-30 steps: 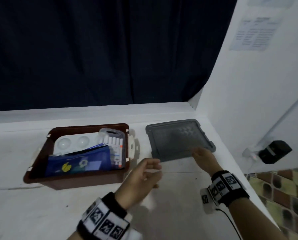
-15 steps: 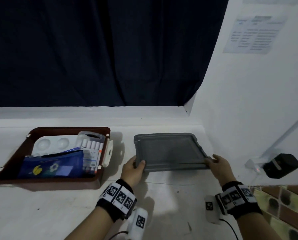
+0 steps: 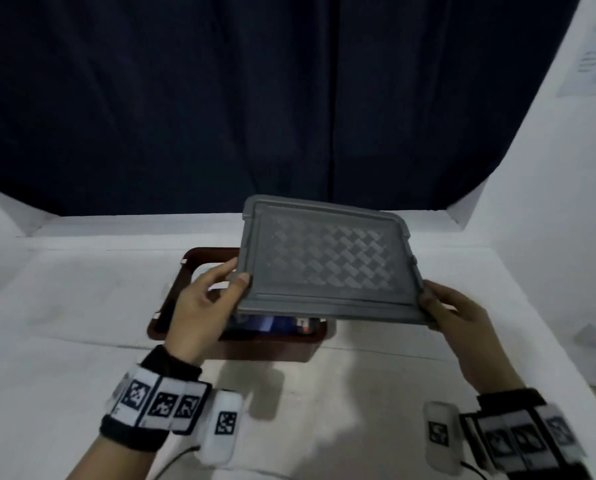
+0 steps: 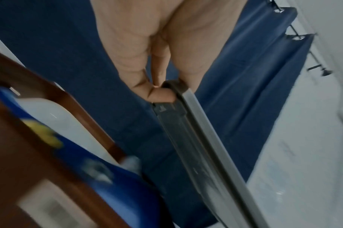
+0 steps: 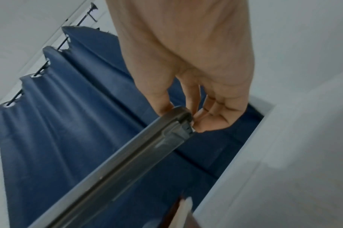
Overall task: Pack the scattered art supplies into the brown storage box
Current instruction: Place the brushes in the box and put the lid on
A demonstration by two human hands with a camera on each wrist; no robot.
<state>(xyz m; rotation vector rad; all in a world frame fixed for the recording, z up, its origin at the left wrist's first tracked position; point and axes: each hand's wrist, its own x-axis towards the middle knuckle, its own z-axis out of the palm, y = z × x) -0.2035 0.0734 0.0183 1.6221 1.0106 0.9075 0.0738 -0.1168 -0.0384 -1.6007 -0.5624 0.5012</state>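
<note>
Both hands — left hand (image 3: 199, 306), right hand (image 3: 452, 313) — pinch the grey lid (image 3: 327, 268) by its near corners above the brown storage box (image 3: 272, 346) at desk centre, lid offset toward 2 o'clock — it may seat crooked or slip.

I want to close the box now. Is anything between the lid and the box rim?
Nothing visible blocks it. Left hand and right hand hold the lid in the air above the box. The supplies appear below the rim, though the lid hides most of them.

The right hand (image 5: 196, 74) gripped the grey lid (image 5: 116, 171) corner at frame centre; a blue curtain (image 5: 59, 115) filled the left.
</note>
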